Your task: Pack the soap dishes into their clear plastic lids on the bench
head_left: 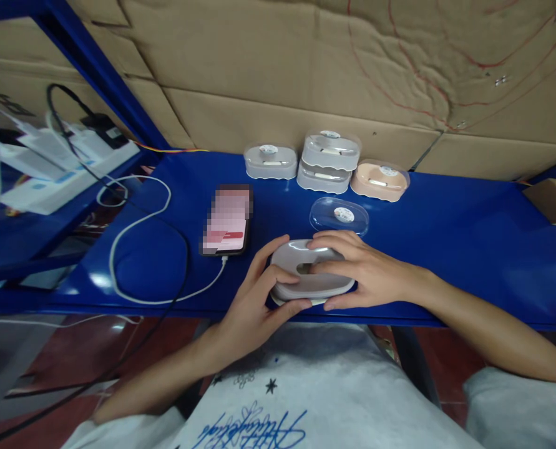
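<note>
At the front edge of the blue table, a grey oval plastic box (289, 251) with a slot in its top sits between both hands. My left hand (261, 296) grips its left side, thumb along the near edge and a finger bent over the top. From the right, my right hand (366, 268) clasps the box, with fingers across the top near the slot and the thumb at the near rim. Just behind it lies a clear plastic lid (322, 214) with a round white sticker. The underside of the box is hidden.
Farther back stand a lidded grey box (271, 167), two stacked ones (330, 149) and a peach one (378, 184). A phone (226, 218) on a white cable (132, 300) lies left. Power strips (72, 174) are far left; cardboard (259, 56) lines the back.
</note>
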Action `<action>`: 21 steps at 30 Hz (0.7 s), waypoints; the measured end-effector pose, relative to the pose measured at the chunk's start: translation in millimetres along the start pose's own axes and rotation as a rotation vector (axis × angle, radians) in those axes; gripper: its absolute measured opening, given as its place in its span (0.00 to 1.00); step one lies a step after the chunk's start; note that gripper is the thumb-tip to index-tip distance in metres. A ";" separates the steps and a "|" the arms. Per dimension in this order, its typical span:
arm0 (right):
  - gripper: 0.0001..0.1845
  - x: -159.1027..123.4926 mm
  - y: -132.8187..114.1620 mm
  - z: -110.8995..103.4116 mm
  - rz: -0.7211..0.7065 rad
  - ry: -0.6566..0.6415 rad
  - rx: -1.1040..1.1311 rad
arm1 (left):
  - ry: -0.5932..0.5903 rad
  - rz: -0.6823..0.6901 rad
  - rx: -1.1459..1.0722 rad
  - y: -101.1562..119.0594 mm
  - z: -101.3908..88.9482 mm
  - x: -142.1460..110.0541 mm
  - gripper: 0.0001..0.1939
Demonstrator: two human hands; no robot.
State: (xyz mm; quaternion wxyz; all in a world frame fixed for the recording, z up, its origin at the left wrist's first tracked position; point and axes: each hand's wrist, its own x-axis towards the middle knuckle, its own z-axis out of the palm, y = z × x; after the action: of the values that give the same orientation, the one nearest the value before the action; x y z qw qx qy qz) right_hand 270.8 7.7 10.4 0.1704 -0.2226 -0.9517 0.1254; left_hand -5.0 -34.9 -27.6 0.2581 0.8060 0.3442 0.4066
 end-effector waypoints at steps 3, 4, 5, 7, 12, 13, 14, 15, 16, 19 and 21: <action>0.23 1.1 -0.3 -0.5 -0.007 0.026 0.044 | -0.012 -0.006 -0.002 -1.7 0.3 0.2 0.17; 0.21 1.6 -0.4 -3.6 -0.006 0.034 0.070 | -0.021 -0.003 -0.005 -2.5 0.9 0.0 0.22; 0.19 1.6 -0.2 -9.0 0.003 0.045 0.094 | -0.029 0.000 -0.005 -3.4 1.8 -0.3 0.29; 0.16 -1.6 2.5 -27.3 0.053 0.062 0.109 | -0.055 0.000 0.006 -4.8 4.1 -1.0 0.45; 0.14 -44.1 31.3 -99.6 0.324 0.068 -0.052 | -0.181 -0.006 0.117 -4.1 7.8 -1.0 0.42; 0.15 -57.7 40.7 -112.4 0.396 0.072 -0.089 | -0.199 0.006 0.148 -3.4 7.8 -0.5 0.35; 0.17 -71.4 50.4 -122.8 0.480 0.068 -0.120 | -0.209 0.023 0.172 -2.7 7.7 -0.1 0.27; 0.20 -84.4 60.0 -130.3 0.564 0.042 -0.139 | -0.211 0.042 0.186 -2.0 7.6 0.4 0.20; 0.22 -95.7 68.8 -135.0 0.643 -0.023 -0.126 | -0.208 0.055 0.191 -1.5 7.4 0.8 0.14; 0.24 -114.5 86.5 -133.3 0.768 -0.163 -0.062 | -0.212 0.072 0.187 -0.6 7.0 1.6 0.07; 0.23 -113.8 89.8 -123.4 0.757 -0.206 -0.039 | -0.221 0.075 0.181 -0.4 6.2 2.0 0.08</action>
State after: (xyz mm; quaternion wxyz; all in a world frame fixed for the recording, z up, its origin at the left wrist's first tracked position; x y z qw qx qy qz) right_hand 447.9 52.8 64.0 0.0116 -0.5472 -0.8167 0.1829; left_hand 1.0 -33.9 -30.2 0.2052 0.8781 0.3186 0.2920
